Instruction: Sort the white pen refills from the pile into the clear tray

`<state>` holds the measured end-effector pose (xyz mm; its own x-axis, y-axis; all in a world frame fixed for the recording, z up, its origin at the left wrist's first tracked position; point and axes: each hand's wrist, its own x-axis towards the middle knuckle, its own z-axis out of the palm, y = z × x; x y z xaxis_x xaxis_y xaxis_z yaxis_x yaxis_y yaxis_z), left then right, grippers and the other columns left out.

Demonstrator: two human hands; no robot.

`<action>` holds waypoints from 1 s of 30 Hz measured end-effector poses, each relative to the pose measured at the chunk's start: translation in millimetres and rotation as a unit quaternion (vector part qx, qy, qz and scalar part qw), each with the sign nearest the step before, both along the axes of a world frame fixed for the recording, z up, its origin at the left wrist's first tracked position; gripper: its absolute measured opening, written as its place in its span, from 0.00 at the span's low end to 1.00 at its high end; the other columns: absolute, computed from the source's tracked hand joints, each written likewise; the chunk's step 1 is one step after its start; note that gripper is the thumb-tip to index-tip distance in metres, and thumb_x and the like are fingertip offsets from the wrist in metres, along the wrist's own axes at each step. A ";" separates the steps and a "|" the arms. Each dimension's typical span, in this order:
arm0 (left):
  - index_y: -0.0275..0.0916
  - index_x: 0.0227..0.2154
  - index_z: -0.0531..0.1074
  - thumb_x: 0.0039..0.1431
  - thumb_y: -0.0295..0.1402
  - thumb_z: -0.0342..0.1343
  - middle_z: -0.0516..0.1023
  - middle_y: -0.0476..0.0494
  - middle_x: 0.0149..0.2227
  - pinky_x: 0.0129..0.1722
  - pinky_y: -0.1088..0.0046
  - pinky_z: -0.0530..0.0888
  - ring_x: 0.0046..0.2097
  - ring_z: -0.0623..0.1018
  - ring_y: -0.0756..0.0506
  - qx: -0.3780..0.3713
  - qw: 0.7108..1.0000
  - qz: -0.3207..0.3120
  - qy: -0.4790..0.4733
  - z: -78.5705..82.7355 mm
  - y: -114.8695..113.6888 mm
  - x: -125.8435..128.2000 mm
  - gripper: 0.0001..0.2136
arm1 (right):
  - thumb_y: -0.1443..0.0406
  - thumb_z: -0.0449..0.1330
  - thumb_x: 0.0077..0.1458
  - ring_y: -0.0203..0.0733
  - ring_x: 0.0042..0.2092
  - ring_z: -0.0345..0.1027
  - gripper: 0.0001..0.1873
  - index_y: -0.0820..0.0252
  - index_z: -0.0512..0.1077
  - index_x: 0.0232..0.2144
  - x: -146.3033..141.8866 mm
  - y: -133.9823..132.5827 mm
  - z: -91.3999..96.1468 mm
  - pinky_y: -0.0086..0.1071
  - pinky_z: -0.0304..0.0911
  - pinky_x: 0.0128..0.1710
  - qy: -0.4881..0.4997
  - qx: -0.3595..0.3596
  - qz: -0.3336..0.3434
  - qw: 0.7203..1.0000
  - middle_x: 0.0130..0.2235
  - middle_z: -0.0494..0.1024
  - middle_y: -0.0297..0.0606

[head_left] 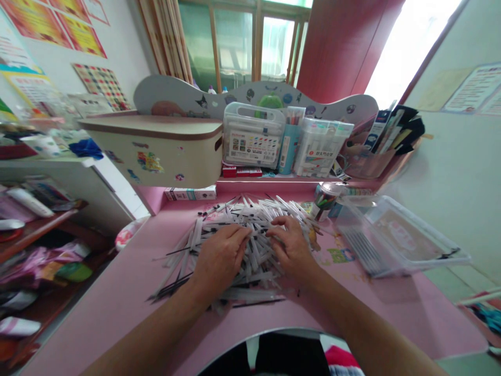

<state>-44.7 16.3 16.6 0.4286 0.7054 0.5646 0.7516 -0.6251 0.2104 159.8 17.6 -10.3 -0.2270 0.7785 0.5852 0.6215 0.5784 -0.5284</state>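
On the pink table (129, 284), pen tubes (256, 256) lie heaped beneath my left hand (221, 253), fingertips together, holding what I cannot tell, and my right hand (293, 248), fingers apart, best lifting tubes singly.

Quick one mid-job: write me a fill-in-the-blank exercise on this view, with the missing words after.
1. The desk under the pile of thin tubes is ____ in colour.
2. Of the left hand and the right hand, the one nearer the clear plastic box is the ____ one.
3. The large bin is decorated with ____ on its front.

Missing words: pink; right; stickers.
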 end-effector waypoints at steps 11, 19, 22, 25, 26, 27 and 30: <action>0.36 0.45 0.74 0.65 0.27 0.49 0.80 0.41 0.41 0.44 0.63 0.76 0.42 0.79 0.42 -0.014 0.999 0.031 0.011 -3.4 2.1 -0.8 0.11 | 0.78 0.57 0.44 0.57 0.59 0.52 0.20 0.55 0.77 0.37 5.2 -0.2 1.5 0.56 0.49 0.58 -0.199 -0.011 0.000 0.980 0.57 0.68 0.42; 0.36 0.45 0.74 0.65 0.27 0.49 0.80 0.41 0.41 0.44 0.64 0.76 0.43 0.79 0.42 -0.015 0.999 0.027 0.007 -3.2 0.9 0.9 0.11 | 0.73 0.59 0.47 0.58 0.64 0.46 0.20 0.55 0.76 0.44 8.8 -2.0 3.6 0.58 0.43 0.63 -0.224 -0.052 0.060 0.971 0.60 0.65 0.43; 0.36 0.45 0.74 0.65 0.27 0.49 0.80 0.41 0.41 0.44 0.63 0.76 0.42 0.79 0.41 -0.020 0.999 0.024 0.006 -3.2 0.7 1.7 0.11 | 0.73 0.58 0.50 0.58 0.65 0.46 0.21 0.54 0.76 0.46 7.0 -1.4 -0.4 0.58 0.42 0.64 -0.234 -0.049 0.056 0.969 0.61 0.64 0.43; 0.36 0.45 0.75 0.64 0.26 0.49 0.80 0.40 0.41 0.44 0.62 0.76 0.42 0.79 0.41 -0.022 1.000 0.018 -0.002 -3.4 0.5 1.9 0.11 | 0.73 0.58 0.51 0.59 0.65 0.46 0.22 0.53 0.76 0.48 4.6 -2.0 -2.8 0.59 0.40 0.64 -0.245 -0.037 0.049 0.968 0.61 0.64 0.44; 0.36 0.45 0.75 0.64 0.26 0.50 0.80 0.40 0.41 0.44 0.62 0.76 0.42 0.79 0.40 -0.021 1.000 0.015 -0.005 -3.5 0.4 1.9 0.11 | 0.73 0.58 0.51 0.59 0.65 0.46 0.23 0.53 0.76 0.49 3.9 -2.3 -3.2 0.59 0.40 0.64 -0.247 -0.034 0.047 0.967 0.61 0.63 0.44; 0.35 0.45 0.75 0.64 0.26 0.50 0.80 0.40 0.41 0.44 0.62 0.76 0.42 0.79 0.40 -0.021 1.000 0.013 -0.007 -3.6 0.2 1.8 0.11 | 0.73 0.58 0.51 0.59 0.65 0.46 0.23 0.53 0.75 0.49 3.4 -2.5 -3.3 0.59 0.40 0.64 -0.248 -0.031 0.047 0.967 0.62 0.63 0.44; 0.35 0.45 0.74 0.64 0.26 0.49 0.80 0.40 0.41 0.44 0.62 0.76 0.43 0.79 0.40 -0.020 1.000 0.009 -0.010 -3.8 -0.3 1.6 0.11 | 0.74 0.58 0.51 0.59 0.64 0.47 0.25 0.53 0.75 0.51 3.5 -2.5 -3.4 0.59 0.42 0.64 -0.245 -0.026 0.046 0.968 0.62 0.63 0.45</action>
<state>-43.1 15.9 12.9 0.4047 0.7353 0.5436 0.7584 -0.6020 0.2497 163.3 15.1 -13.7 -0.5377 0.7672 0.3497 0.7516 0.6241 -0.2135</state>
